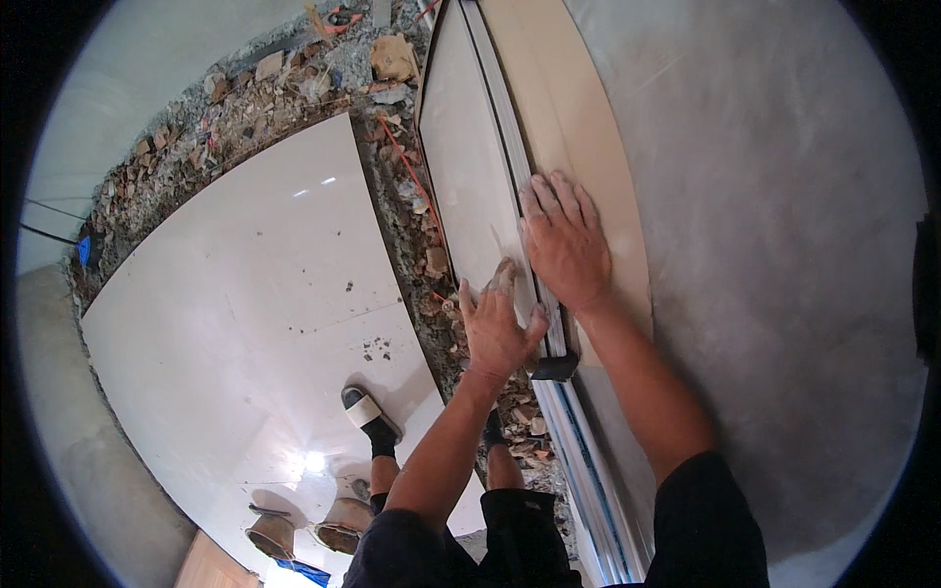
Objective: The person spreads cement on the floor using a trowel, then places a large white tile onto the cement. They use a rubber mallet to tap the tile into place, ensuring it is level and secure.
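Note:
Both of my hands are empty and rest on flat surfaces. My left hand (pixel 500 328) lies with fingers spread on the lower end of a long pale panel (pixel 466 147), its thumb by the silvery rails (pixel 505 118) along the panel's right side. Farther up and to the right, my right hand (pixel 569 240) presses flat on a beige board (pixel 578 118), fingers stretched out and close to the rails. Below the hands a black block-like piece (pixel 556 367) sits across the rails, and bundled white and blue-striped strips (pixel 593 490) run down from it.
Glossy floor tiles (pixel 245 265) with crumbs lie left, my sandalled foot (pixel 372 412) on them. Broken rubble (pixel 235 118) fills the edges and gap, crossed by an orange string (pixel 412 176). Dirty buckets (pixel 270 537) stand lower left. A grey wall (pixel 774 255) rises at right.

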`<state>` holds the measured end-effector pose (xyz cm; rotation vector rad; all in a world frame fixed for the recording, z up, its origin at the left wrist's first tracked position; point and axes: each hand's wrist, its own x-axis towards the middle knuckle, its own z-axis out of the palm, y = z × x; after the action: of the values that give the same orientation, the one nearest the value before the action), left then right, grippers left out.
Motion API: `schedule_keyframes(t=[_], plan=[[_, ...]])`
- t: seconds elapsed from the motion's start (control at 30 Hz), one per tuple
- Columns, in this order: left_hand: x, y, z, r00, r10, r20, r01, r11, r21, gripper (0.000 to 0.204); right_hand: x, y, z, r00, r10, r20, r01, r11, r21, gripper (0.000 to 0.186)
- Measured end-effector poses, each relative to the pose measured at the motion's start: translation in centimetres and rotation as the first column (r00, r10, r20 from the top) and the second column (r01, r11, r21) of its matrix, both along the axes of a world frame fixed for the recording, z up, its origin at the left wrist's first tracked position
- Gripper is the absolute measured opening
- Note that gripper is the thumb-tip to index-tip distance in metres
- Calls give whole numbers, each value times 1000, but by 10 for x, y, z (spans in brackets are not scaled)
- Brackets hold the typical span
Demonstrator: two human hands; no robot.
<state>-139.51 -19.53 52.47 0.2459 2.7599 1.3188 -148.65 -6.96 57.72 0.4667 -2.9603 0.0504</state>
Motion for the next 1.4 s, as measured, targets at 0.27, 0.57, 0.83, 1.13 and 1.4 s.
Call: schedule_keyframes(t=[0.27, 0.57, 0.83, 1.13, 1.4], plan=[[5, 7, 5, 994, -71, 80, 76, 995, -65, 64, -2, -2, 4, 989, -72, 127, 74, 997, -5, 51], [2, -9, 17, 992, -122, 42, 125, 988, -96, 55, -7, -1, 0, 993, -47, 111, 51, 998, -41, 52], [5, 4, 20, 995, -97, 10, 97, 982, -162, 38, -4, 1, -1, 992, -40, 116, 42, 999, -14, 50], [2, -6, 23, 988, -141, -59, 121, 959, -255, 33, -9, 0, 7, 995, -30, 93, 34, 998, -44, 52], [-14, -18, 21, 971, -233, -57, 215, 949, -231, 28, -4, 10, -18, 999, 6, -42, -10, 993, -116, 43]])
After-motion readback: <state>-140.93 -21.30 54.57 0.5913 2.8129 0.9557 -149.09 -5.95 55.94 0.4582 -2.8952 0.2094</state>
